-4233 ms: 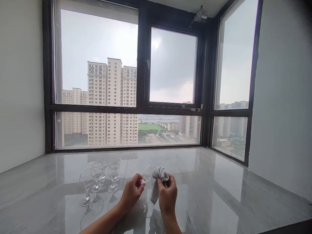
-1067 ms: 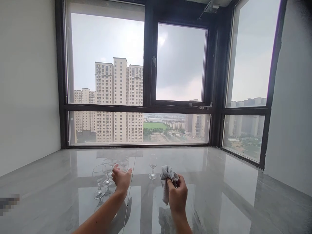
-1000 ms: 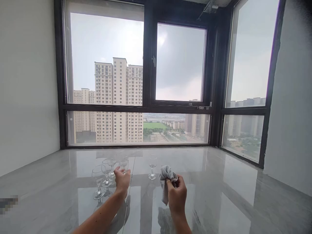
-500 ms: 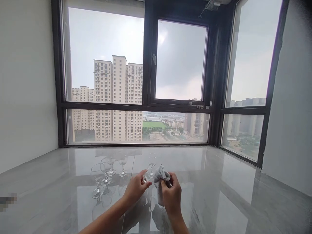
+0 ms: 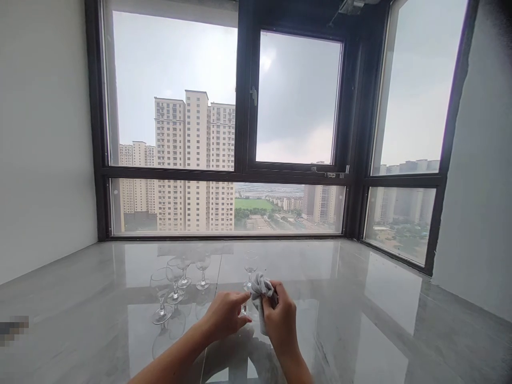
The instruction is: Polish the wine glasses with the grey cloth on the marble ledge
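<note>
My left hand (image 5: 226, 317) is closed round a small clear stemmed glass (image 5: 244, 307), which shows only as a sliver between my fingers and the cloth. My right hand (image 5: 281, 320) grips a bunched grey cloth (image 5: 259, 290) and presses it against that glass. Just behind the cloth one small stemmed glass (image 5: 250, 266) stands upright by itself. To the left, several more stemmed glasses (image 5: 175, 281) stand in a cluster on the glossy grey stone surface (image 5: 360, 320).
A black-framed window (image 5: 240, 176) runs along the back and right side of the surface, with tower blocks outside. White walls close in at left (image 5: 40, 160) and right (image 5: 480, 213). A blurred patch lies at the far left edge (image 5: 14, 326).
My left hand reached to the cluster of glasses, took one and brought it over to the cloth. My right hand stayed put with the cloth and now presses it on the glass.
</note>
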`<action>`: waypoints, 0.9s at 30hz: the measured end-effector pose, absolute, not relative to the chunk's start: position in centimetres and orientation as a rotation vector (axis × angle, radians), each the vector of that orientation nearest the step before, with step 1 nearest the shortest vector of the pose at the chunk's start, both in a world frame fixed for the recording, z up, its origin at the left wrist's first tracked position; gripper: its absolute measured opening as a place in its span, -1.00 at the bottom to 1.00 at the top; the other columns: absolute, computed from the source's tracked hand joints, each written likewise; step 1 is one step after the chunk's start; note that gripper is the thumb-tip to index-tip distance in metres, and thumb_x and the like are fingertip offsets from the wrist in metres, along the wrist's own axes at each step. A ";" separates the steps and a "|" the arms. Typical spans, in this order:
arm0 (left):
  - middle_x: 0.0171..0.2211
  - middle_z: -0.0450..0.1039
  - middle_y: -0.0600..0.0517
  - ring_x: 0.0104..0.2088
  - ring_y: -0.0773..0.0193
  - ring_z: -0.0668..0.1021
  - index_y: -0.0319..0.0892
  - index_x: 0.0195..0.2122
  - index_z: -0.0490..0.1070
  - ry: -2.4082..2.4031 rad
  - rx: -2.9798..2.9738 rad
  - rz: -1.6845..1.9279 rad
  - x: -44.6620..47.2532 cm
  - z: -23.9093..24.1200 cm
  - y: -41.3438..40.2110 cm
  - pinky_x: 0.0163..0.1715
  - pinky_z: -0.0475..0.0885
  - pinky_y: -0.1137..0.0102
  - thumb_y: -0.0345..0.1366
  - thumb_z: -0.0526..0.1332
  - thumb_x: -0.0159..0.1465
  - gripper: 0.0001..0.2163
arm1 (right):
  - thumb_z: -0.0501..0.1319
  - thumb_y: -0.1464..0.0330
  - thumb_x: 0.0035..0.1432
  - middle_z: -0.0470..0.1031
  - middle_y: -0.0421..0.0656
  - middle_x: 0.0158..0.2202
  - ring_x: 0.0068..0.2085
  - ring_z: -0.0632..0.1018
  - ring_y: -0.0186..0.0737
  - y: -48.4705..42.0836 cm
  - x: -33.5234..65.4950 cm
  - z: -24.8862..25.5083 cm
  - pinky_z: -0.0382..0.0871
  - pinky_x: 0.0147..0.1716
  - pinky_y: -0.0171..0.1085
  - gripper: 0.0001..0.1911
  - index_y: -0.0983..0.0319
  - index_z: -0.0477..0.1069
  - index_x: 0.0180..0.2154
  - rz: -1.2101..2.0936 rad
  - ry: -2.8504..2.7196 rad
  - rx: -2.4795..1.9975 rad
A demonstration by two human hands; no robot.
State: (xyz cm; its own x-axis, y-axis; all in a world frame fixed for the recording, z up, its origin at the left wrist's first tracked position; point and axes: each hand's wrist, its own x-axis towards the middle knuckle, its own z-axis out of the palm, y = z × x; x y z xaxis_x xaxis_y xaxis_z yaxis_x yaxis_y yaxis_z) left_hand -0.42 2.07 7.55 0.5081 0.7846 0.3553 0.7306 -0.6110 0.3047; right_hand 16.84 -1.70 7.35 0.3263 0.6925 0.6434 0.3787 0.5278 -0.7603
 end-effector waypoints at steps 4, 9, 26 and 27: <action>-0.41 0.59 0.05 -0.42 0.17 0.56 0.03 0.19 0.43 1.300 2.667 0.724 -0.6 7.6 2.1 -0.34 0.37 0.38 -0.19 0.38 0.13 -0.45 | 0.26 0.18 0.10 0.59 -0.14 -0.37 -0.36 0.55 -0.14 -1.4 17.7 7.4 0.38 -0.34 -0.29 -0.77 0.19 0.46 -0.26 0.341 -1.140 -1.099; -0.42 0.56 0.08 -0.44 0.24 0.53 0.02 0.24 0.38 1.247 2.592 0.894 -0.3 7.7 2.0 -0.36 0.37 0.41 -0.19 0.36 0.17 -0.43 | 0.26 0.16 0.01 0.59 -0.12 -0.35 -0.34 0.54 -0.10 -0.8 19.0 6.7 0.38 -0.33 -0.25 -0.71 0.19 0.45 -0.26 0.329 -0.987 -1.198; -0.63 0.08 0.25 -0.57 0.35 0.25 -0.27 -0.16 0.52 1.236 1.704 1.329 0.0 7.4 4.2 -0.53 0.13 0.44 0.20 0.29 0.08 -0.42 | 0.24 0.35 0.12 0.61 -0.14 -0.30 -0.33 0.62 -0.18 -2.0 15.5 7.0 0.48 -0.30 -0.30 -0.57 0.21 0.32 0.05 0.518 -1.290 -0.934; -0.63 0.06 0.26 -0.57 0.36 0.23 -0.27 -0.15 0.52 1.231 1.687 1.310 0.0 7.3 4.4 -0.54 0.12 0.45 0.21 0.29 0.07 -0.40 | 0.23 0.34 0.15 0.61 -0.14 -0.29 -0.33 0.62 -0.19 -2.0 15.5 6.9 0.48 -0.29 -0.31 -0.56 0.21 0.31 0.08 0.519 -1.312 -0.932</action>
State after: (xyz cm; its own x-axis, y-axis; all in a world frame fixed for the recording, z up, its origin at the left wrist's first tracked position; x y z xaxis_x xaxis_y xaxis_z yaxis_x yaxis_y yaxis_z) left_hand 0.05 4.39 7.26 0.0535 0.9410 0.3341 0.2756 -0.3355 0.9008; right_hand 15.52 -2.00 6.95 0.2204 0.7834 0.5811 0.1743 0.5545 -0.8137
